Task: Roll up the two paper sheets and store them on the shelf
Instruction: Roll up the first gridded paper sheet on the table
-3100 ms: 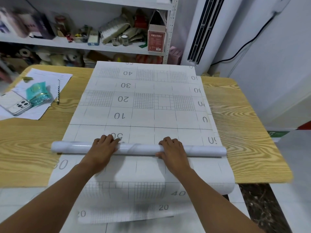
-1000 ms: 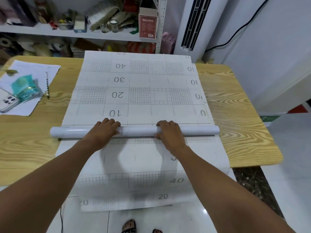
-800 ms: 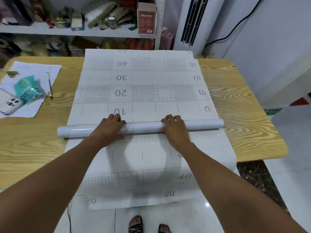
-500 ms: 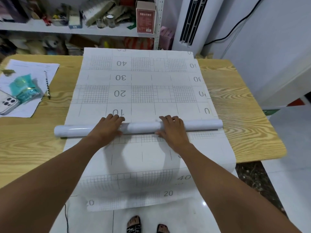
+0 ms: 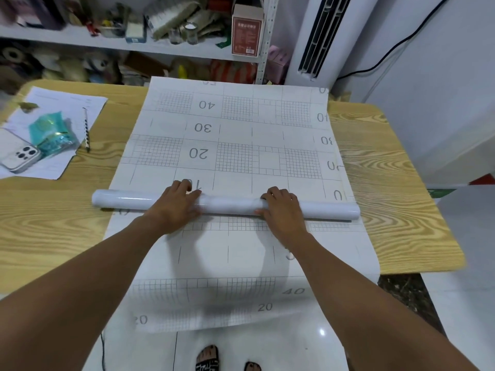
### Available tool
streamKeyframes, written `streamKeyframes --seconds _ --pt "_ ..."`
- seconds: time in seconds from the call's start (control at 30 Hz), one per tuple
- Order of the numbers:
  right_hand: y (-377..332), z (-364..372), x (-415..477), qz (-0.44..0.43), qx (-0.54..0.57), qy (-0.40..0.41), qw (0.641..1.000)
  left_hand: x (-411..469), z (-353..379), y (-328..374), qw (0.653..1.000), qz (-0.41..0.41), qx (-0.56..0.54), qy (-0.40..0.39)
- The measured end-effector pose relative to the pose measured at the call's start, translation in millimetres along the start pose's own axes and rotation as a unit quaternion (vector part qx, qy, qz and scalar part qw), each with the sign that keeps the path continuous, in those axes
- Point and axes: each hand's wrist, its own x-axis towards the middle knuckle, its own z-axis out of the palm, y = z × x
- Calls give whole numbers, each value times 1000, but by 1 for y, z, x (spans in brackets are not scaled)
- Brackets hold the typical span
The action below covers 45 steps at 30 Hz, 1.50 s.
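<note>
1. Shelf (image 5: 67,36), beyond the roll (image 5: 227,206): clutter, one red box (image 5: 246,33).
2. Your left hand (image 5: 174,207), right hand (image 5: 284,214): apart, both curled over the roll.
3. Sheet (image 5: 241,135): under the roll, overhanging the counter's (image 5: 396,199) near edge.

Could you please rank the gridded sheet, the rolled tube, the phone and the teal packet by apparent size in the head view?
1. gridded sheet
2. rolled tube
3. teal packet and phone look alike; the frame edge cuts the phone, so unranked.

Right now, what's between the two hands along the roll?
Head view: only a bare stretch of the paper roll lies between the left hand and the right hand; nothing rests on it.
</note>
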Motion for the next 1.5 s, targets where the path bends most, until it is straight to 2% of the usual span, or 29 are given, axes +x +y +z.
streamKeyframes --seconds 0.13,0.33,0.43,0.57,0.83,1.07,1.3,1.5 --pt "-2 2 1 6 -7 -11 1000 4 0 -1 999 14 50 -14" --pt "-5 1 8 26 5 -30 999 11 -4 0 1000 -7 12 -21" --pt "-6 -1 8 46 31 -19 998 13 -6 0 999 -6 24 -25" --pt "-3 0 5 15 38 11 999 13 -5 0 999 -5 39 -25" --pt "5 -4 4 9 31 -11 999 7 -1 -3 995 36 90 22" --pt "4 -11 4 8 40 -30 999 10 -1 7 999 -21 44 4" --pt "4 -7 5 29 55 -16 998 12 -5 9 998 -35 39 -28" --pt "7 -2 5 18 8 7 1000 10 -4 14 997 -33 59 -44"
